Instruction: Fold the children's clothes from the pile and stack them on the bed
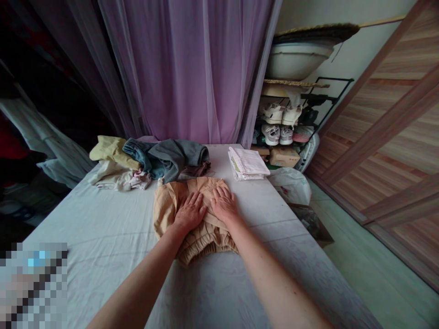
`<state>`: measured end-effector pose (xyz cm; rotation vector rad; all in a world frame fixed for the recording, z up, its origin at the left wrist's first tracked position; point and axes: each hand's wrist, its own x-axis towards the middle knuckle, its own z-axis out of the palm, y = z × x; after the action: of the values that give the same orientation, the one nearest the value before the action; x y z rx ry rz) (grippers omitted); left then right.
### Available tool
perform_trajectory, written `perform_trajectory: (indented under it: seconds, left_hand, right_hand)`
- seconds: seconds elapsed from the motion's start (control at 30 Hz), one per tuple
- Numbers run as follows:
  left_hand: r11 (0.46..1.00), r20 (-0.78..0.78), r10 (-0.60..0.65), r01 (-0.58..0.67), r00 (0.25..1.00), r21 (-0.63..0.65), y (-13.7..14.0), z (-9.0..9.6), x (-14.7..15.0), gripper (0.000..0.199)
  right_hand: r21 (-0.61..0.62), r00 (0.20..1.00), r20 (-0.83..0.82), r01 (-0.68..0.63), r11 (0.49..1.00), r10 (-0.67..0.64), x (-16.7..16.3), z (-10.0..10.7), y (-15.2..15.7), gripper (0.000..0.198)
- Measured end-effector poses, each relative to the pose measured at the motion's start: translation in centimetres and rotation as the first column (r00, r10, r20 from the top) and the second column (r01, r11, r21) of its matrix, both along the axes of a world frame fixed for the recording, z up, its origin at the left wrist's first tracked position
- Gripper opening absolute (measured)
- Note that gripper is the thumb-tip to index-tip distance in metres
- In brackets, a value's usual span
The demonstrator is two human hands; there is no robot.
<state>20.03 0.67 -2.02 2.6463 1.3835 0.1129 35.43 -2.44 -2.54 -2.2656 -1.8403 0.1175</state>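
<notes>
A tan garment with a gathered elastic waistband (206, 242) lies on the pale sheet, its waistband toward me; it looks like a pair of shorts. My left hand (190, 211) rests flat on the middle of it, fingers stretched out. Beside it, my right hand (223, 204) presses flat on the upper right part, fingers a little apart. Neither hand grips the cloth. Just beyond the tan garment, a heap of loose clothes holds a grey-green garment (181, 153), a blue one (147, 157) and a yellow one (113, 151).
A folded pale pink cloth stack (249, 163) sits at the far right of the sheet-covered surface (116, 246). Purple curtains (181, 68) hang behind. To the right stand a shoe rack with sneakers (272, 135), a plastic bag (293, 185) and a wooden door (387, 146). The lower left corner is pixelated.
</notes>
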Motion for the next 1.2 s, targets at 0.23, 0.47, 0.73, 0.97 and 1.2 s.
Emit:
perform_trajectory:
  seconds: [0.23, 0.47, 0.73, 0.97, 1.2]
  left_hand:
    - [0.999, 0.030, 0.051, -0.051, 0.998, 0.013, 0.2, -0.6, -2.0, 0.056]
    - [0.999, 0.081, 0.027, -0.029, 0.996, 0.028, -0.5, -0.2, -3.0, 0.053]
    - [0.941, 0.435, 0.192, -0.291, 0.880, 0.174, -2.0, 1.8, -10.2, 0.035]
    - [0.660, 0.501, 0.745, -0.378, 0.440, -0.649, 0.1, 2.6, -13.8, 0.040]
    - [0.485, 0.444, 0.841, -0.068, 0.308, -0.872, 1.4, 2.6, -13.7, 0.042]
  right_hand:
    - [0.002, 0.999, -0.035, -0.004, 1.000, 0.004, -0.5, 1.4, -0.5, 0.050]
    - [0.023, 0.992, -0.002, -0.124, 0.992, 0.124, -2.5, 1.1, -2.8, 0.051]
    - [0.093, 0.995, -0.056, -0.080, 0.992, 0.085, -3.3, 2.6, -3.2, 0.041]
    - [0.288, 0.913, -0.071, -0.367, 0.885, 0.402, -8.7, 4.4, -3.0, 0.034]
    - [0.144, 0.964, -0.077, -0.242, 0.960, 0.254, -9.3, 4.0, -3.1, 0.039]
